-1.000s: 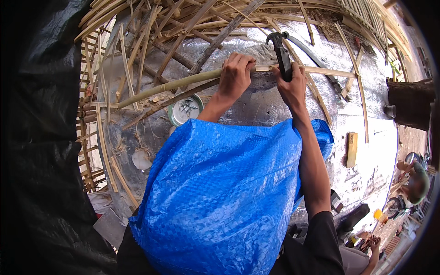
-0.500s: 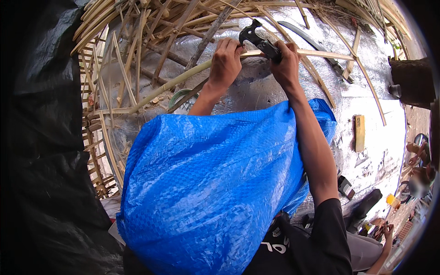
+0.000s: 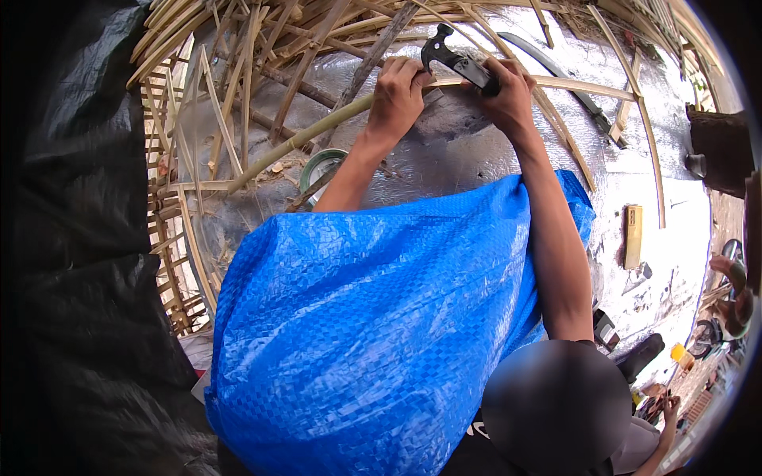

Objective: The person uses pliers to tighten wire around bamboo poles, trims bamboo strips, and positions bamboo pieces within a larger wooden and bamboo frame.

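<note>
My left hand (image 3: 398,97) is closed around a length of bamboo (image 3: 302,139). The bamboo is greenish and round on the left, and pale and split toward the right. In my right hand (image 3: 508,97) is a black hammer multi-tool (image 3: 454,60), its head tilted up and left. The tool lies over the bamboo, its claw close to my left fingertips. My right fingers also sit by the strip, but whether they press on it cannot be made out. Whatever lies between my left fingertips is hidden.
A blue woven tarp (image 3: 373,317) covers my lap. Bamboo strips (image 3: 317,47) pile up at the far side, over silvery foil sheeting (image 3: 452,163). A long dark blade (image 3: 556,75) and a yellow block (image 3: 632,236) lie right; a round container (image 3: 321,170) is left. Another person's hand (image 3: 671,408) shows lower right.
The view has shifted slightly, so the scene sits a little lower and further right. Both hands and the hammer multi-tool are slightly higher in the picture. The grips look the same.
</note>
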Demonstrator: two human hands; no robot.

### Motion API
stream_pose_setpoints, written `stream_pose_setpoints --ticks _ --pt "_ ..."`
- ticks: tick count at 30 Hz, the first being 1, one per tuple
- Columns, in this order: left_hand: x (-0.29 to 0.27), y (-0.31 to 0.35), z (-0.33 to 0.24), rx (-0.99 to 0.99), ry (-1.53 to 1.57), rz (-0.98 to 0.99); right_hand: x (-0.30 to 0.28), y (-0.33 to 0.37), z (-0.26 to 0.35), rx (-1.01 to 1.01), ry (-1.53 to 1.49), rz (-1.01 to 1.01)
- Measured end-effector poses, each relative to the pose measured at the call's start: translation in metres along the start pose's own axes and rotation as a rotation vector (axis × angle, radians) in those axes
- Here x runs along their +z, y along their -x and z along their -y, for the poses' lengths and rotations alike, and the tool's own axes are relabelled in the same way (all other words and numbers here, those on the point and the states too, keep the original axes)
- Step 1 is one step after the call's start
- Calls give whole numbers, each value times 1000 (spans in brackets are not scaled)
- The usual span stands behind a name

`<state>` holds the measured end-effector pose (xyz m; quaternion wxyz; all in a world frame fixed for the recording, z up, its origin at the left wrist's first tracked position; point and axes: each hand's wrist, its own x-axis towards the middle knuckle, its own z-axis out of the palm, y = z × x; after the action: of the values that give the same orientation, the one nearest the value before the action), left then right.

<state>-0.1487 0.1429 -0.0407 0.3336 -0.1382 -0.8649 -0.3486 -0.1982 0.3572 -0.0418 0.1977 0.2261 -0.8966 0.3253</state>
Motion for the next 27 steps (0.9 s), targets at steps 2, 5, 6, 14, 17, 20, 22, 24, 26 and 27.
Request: stream_pose_setpoints --ticks 2,5,6,14,17,20,22,24,26,27 --pt "1 -1 0 16 16 -19 -2 0 -3 3 -13 4" --pt "-4 -2 0 -21 24 -19 -4 3 4 -4 -28 26" --pt "-4 -1 0 -26 -3 -20 -4 7 6 -9 -25 43" --pt "-3 3 -10 -83 -5 -108 -8 20 -2 110 -31 -11" --pt "-4 4 -8 -145 57 -121 -6 24 -5 95 -44 -57" --pt "-10 3 -2 -196 81 -113 -6 23 1 102 -84 -61" --pt "-9 2 -2 -361 175 -40 -11 20 3 202 -152 -15" --pt "-11 3 3 -349 191 -41 -8 17 3 187 -150 -26" --pt "-13 4 11 -204 185 -30 -9 10 9 269 -132 46" --pt "-12 3 8 -202 194 -36 -8 8 7 245 -116 -15"
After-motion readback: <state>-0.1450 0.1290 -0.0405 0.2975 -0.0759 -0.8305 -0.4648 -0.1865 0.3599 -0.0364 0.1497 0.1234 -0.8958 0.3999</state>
